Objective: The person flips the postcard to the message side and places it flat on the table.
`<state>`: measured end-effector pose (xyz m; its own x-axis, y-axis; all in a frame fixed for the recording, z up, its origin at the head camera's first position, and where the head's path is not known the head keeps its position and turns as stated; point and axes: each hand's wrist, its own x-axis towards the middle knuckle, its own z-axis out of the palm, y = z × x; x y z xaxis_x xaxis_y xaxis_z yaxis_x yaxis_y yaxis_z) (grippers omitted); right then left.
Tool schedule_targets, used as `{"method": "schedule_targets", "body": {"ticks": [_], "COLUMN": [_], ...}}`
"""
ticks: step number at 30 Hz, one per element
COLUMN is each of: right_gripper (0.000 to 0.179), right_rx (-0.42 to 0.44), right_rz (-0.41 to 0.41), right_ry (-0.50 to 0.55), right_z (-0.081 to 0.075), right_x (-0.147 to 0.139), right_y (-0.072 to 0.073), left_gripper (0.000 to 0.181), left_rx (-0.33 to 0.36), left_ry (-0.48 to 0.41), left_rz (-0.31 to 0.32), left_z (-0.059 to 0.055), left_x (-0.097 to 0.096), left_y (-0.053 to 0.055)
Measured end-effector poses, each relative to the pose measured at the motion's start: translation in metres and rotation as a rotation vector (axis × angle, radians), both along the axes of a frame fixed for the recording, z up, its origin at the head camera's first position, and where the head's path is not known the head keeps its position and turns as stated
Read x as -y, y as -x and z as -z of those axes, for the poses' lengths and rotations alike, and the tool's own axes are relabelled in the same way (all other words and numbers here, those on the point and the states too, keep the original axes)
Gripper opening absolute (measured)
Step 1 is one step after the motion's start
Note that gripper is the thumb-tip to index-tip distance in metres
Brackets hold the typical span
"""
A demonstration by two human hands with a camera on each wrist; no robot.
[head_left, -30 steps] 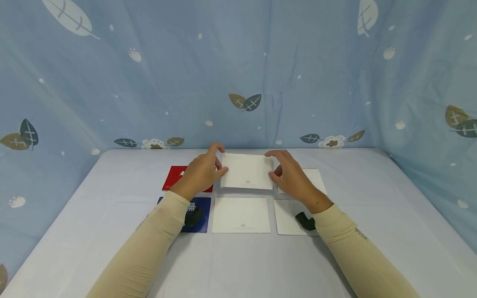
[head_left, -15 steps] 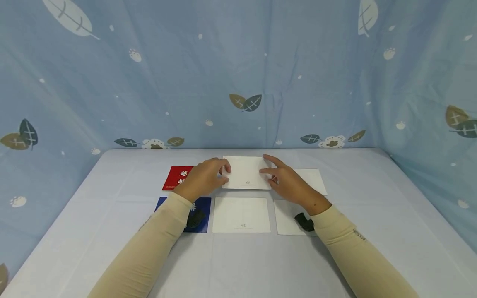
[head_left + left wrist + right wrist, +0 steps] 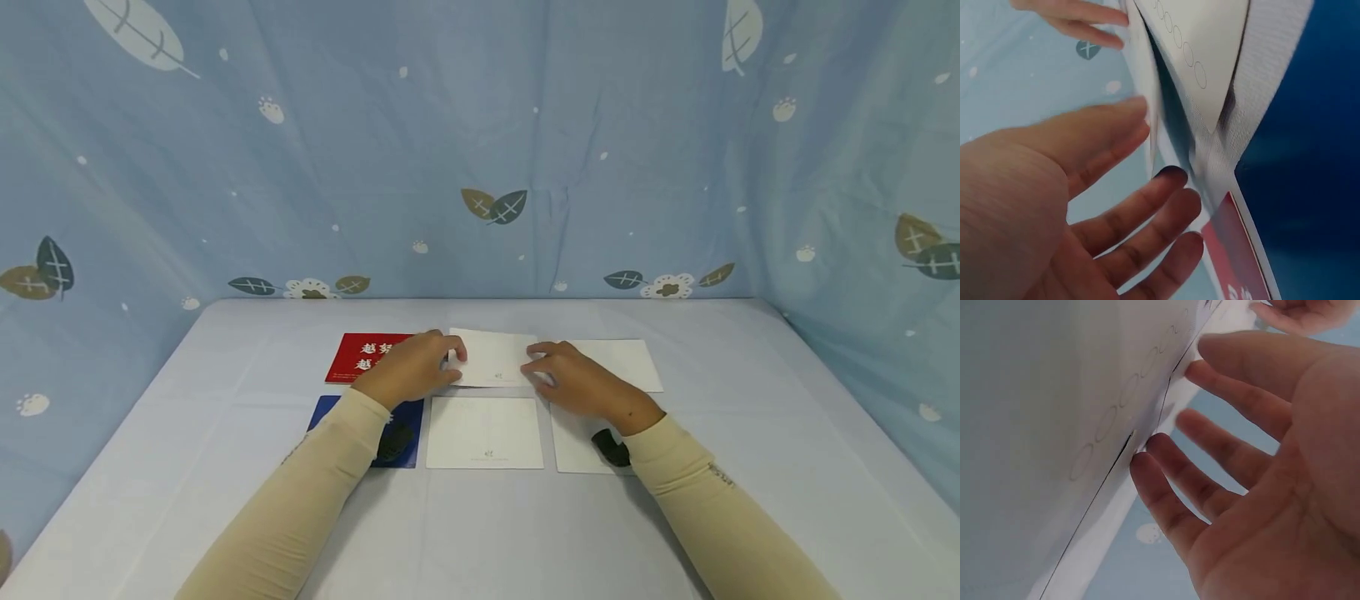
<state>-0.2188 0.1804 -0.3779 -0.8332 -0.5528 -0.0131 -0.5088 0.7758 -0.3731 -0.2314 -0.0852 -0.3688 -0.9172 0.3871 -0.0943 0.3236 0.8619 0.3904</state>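
Observation:
A white card (image 3: 491,360) with a small printed mark lies in the middle of the back row, its edge slightly raised off the table. My left hand (image 3: 412,367) is at its left edge; in the left wrist view the thumb (image 3: 1129,111) is against the card, other fingers loosely bent and apart. My right hand (image 3: 581,379) is at its right edge, fingers (image 3: 1225,434) relaxed and spread, nothing pinched. A red card (image 3: 360,354) with white characters is partly behind the left hand, and another white card (image 3: 626,362) is partly behind the right.
In the front row are a blue card (image 3: 408,446), a white card (image 3: 483,433) and another white card (image 3: 577,450), partly covered by the right arm. Dark wrist devices sit under both wrists. White cloth covers the table (image 3: 480,533); a blue patterned curtain (image 3: 480,142) stands behind.
The white card in the back middle has come down and nearer, tilting lower toward the table. Both hands have lowered with it; the fingers have loosened from its sides.

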Motion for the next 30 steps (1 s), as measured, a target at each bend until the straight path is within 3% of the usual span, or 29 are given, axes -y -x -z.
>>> {"method": "schedule_targets", "body": {"ticks": [5,22,25,30], "right_gripper": [0.035,0.041,0.042,0.042], "right_rx": [0.008,0.022,0.024,0.019], "right_rz": [0.011,0.006,0.012,0.006], "right_ry": [-0.03,-0.089,-0.101,-0.121], "right_z": [0.001,-0.002,-0.002,-0.002], "right_x": [-0.001,0.001,0.002,0.002], "right_y": [0.0,-0.009,-0.011,-0.012], "left_gripper": [0.03,0.031,0.031,0.026], "left_rx": [0.002,-0.053,-0.1,-0.281], "left_ry": [0.022,0.077,0.071,-0.028], "left_rz": [0.025,0.022,0.029,0.027], "left_z": [-0.002,-0.002,-0.005,-0.021], "left_x": [-0.001,-0.002,-0.002,0.0], "left_y": [-0.001,-0.007,-0.007,-0.011]}}
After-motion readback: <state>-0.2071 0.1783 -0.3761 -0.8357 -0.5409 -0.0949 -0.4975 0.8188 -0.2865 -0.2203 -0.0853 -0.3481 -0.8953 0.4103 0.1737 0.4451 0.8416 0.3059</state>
